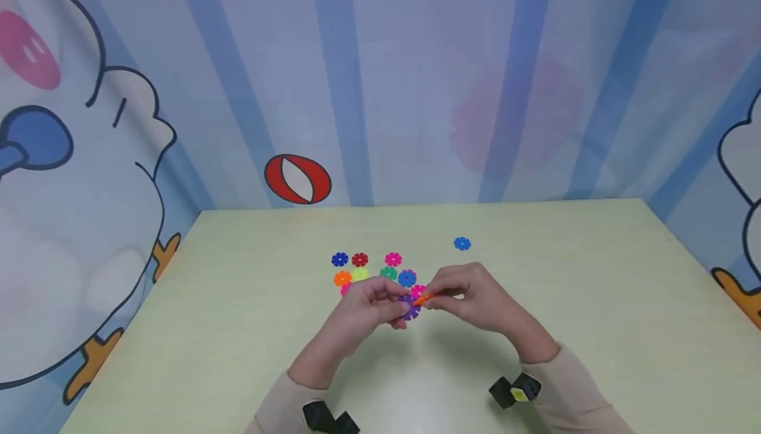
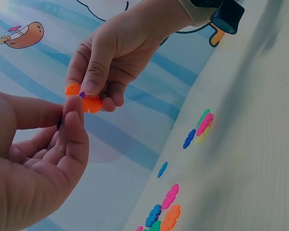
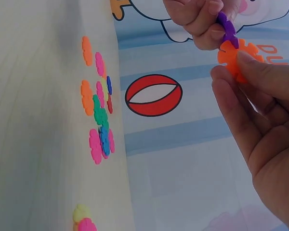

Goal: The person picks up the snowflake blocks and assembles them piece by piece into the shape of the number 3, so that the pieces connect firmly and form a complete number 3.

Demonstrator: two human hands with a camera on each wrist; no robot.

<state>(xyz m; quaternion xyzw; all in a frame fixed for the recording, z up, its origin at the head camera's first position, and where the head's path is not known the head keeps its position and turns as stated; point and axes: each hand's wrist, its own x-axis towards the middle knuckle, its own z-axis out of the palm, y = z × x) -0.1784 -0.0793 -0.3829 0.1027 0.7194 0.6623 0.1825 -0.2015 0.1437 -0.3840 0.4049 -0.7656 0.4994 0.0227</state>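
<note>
My left hand (image 1: pixel 371 303) pinches a purple notched disc (image 1: pixel 411 308), a flat snowflake-like building piece, between thumb and fingers. An orange notched disc (image 3: pixel 242 54) is pinched by my right hand (image 1: pixel 472 295), its thumb lying over one face. Held up above the table, the two discs meet at their edges at an angle, and in the right wrist view the purple disc (image 3: pixel 227 30) overlaps the orange rim at a notch. From the left wrist, most of the purple disc hides behind the left fingers (image 2: pixel 76 130).
Several loose notched discs lie on the pale table (image 1: pixel 238 328) just beyond my hands, among them a dark red disc (image 1: pixel 359 259) and a green disc (image 1: pixel 388 273). One blue disc (image 1: pixel 462 244) lies apart toward the back right. A printed blue curtain (image 1: pixel 416 90) stands behind the table.
</note>
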